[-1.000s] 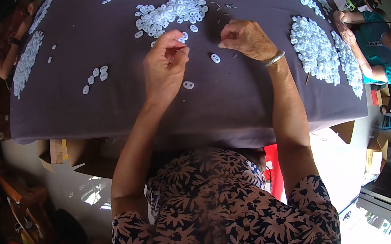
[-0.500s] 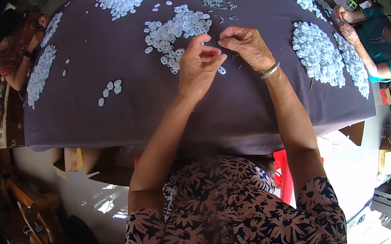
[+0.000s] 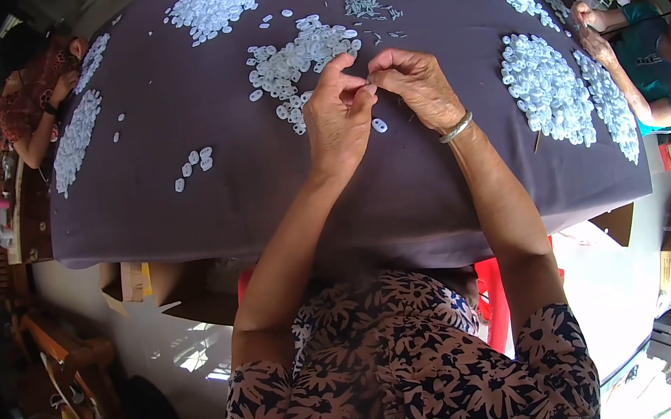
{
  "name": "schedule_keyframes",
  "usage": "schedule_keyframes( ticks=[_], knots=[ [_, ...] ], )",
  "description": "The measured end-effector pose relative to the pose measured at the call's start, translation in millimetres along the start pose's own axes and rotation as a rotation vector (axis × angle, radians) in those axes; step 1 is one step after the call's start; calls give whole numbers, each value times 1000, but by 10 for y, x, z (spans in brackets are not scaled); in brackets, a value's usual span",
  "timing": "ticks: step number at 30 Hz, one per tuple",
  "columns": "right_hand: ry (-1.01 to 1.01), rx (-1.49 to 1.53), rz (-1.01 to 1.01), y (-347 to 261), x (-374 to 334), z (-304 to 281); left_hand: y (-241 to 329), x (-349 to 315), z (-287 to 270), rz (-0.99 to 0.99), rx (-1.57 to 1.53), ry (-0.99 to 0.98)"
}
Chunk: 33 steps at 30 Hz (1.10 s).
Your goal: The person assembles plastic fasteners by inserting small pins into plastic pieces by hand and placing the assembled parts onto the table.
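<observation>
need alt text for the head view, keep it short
Both the left hand and right hand meet fingertip to fingertip above a dark purple tablecloth, beside a pile of small white rings. Two other people work at the table's edges.

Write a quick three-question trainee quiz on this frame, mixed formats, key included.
1. True or false: the left hand and the right hand meet fingertip to fingertip above the table.
2. Multiple choice: the single white ring nearest the hands lies A) in a bowl, B) on the dark cloth just below them, C) on the floor.
3. Fill in: the bracelet sits on the ___ wrist.

Key: 1 true; 2 B; 3 right.
</observation>
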State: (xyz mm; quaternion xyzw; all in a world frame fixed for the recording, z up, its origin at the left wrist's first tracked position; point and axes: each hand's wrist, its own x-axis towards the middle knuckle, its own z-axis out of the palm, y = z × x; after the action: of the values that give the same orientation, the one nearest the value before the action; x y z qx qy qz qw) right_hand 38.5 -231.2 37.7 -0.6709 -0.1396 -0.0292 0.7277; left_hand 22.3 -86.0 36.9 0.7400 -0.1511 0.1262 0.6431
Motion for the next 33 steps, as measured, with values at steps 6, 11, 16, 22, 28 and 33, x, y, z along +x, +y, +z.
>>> schedule_keyframes(
  ticks=[6,11,16,22,28,33],
  knots=[
    [15,-87,-28,-6,3,-1,3,3,-36,0,26,-46],
    [-16,-139,-7,-45,-5,-7,59,8,-69,-104,-105,-66],
    [-12,-49,-20,-63,-23,-18,43,31,-57,-183,-286,-109],
    [-41,138,37,-91,-35,-3,71,52,-139,-283,-429,-176],
    [-40,-161,52,-43,-9,-36,-3,24,-105,-357,-366,-134],
    [-38,-207,100,-62,-8,-59,-56,53,-105,-398,-395,-146]
  ],
)
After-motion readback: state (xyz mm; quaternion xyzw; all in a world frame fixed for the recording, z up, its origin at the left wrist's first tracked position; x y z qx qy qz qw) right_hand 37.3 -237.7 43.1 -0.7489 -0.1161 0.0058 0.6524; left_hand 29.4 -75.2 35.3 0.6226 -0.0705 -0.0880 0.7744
